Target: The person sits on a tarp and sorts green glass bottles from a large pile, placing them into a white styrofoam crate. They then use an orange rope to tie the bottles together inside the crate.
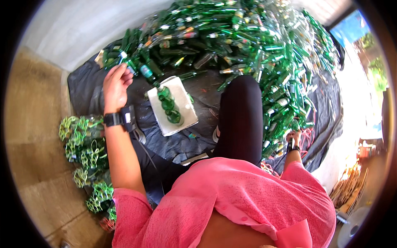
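Observation:
My left hand (116,84) is raised at the left side of the bottle heap, its fingers loosely curled and apart. The fingertips lie over or right beside a labelled green bottle (132,67); contact is hard to tell. At the right, low beside the heap, my right hand (293,136) is closed around what looks like a green glass bottle (294,125), partly hidden by other bottles. Between my legs lies a white shallow tray (190,112) with green glass (168,103) in a row on it. Another green bottle (146,72) with a pale blue label lies just beyond the tray.
A large heap of mostly green bottles (198,45) curves along the far side and right. Black sheeting (161,142) covers the floor. Bundles of bottles tied with green string (89,155) stand at left. Pink-red cords (307,138) lie near my right hand.

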Motion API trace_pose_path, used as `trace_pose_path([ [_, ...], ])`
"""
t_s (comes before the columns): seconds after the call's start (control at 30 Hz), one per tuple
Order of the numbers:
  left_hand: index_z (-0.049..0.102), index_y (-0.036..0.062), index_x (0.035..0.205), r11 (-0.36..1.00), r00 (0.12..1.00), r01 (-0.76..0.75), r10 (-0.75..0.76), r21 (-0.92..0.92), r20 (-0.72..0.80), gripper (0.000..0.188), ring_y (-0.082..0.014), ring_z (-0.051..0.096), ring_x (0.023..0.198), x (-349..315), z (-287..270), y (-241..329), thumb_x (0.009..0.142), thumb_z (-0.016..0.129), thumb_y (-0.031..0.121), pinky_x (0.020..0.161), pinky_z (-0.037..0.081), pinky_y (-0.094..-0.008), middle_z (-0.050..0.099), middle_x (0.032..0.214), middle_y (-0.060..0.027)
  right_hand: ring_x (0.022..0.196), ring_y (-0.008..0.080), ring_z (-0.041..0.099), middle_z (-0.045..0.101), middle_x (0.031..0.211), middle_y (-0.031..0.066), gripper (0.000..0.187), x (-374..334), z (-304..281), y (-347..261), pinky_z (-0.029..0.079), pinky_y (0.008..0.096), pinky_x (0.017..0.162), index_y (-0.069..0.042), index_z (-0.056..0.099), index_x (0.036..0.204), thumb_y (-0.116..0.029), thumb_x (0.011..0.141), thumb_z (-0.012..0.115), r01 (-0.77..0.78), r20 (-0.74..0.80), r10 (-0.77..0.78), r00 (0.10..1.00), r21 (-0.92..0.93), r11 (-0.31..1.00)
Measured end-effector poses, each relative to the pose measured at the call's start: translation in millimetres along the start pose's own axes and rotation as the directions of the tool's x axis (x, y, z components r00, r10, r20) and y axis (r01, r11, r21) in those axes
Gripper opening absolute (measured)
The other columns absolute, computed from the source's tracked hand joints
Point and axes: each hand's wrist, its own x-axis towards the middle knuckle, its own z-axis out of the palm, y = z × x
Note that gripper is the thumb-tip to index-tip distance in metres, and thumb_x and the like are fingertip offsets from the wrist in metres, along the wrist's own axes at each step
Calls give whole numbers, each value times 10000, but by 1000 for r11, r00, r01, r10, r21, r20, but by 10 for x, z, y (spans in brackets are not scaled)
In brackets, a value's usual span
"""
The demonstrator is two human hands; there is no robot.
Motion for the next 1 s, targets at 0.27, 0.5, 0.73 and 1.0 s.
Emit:
trace_pose_path([
  [0.27, 706, 77, 1050, 999, 999, -32, 33, -37, 12, 170, -120, 680, 728, -71, -13, 58, 930, 744, 192, 634, 536, -251, 709, 847, -14, 427, 69, 347, 400, 565, -62, 425, 310, 1552, 923, 291, 217, 378, -143, 486, 729, -500, 922, 614, 232, -523, -734, 434, -722, 652],
  [0.5, 708, 68, 1017, 996, 997, -61, 59, 63, 44, 141, -102, 657, 719, -132, 140, -28, 946, 697, 190, 637, 524, -247, 688, 843, -5, 465, 68, 310, 375, 593, -62, 413, 706, 2763, 1896, 259, 226, 406, -152, 477, 733, -460, 966, 621, 109, -297, -772, 561, -898, 425],
  [0.73, 709, 28, 992, 994, 996, -80, 77, 78, 41, 163, -120, 667, 679, -140, 181, -54, 926, 702, 178, 596, 527, -252, 703, 836, -34, 422, 61, 273, 364, 548, -60, 383, 1547, 3735, 2437, 209, 238, 374, -141, 524, 765, -444, 978, 623, 110, -133, -637, 759, -939, 327],
  [1.0, 757, 101, 819, 575, 882, -369, 464, 730, 81, 169, -391, 694, 846, -151, 112, -141, 816, 613, 190, 760, 547, -494, 725, 856, -168, 373, 46, 289, 409, 541, -71, 366, 2749, 4909, 3076, 190, 224, 322, -150, 570, 810, -462, 998, 601, 70, 33, -375, 926, -994, 85],
])
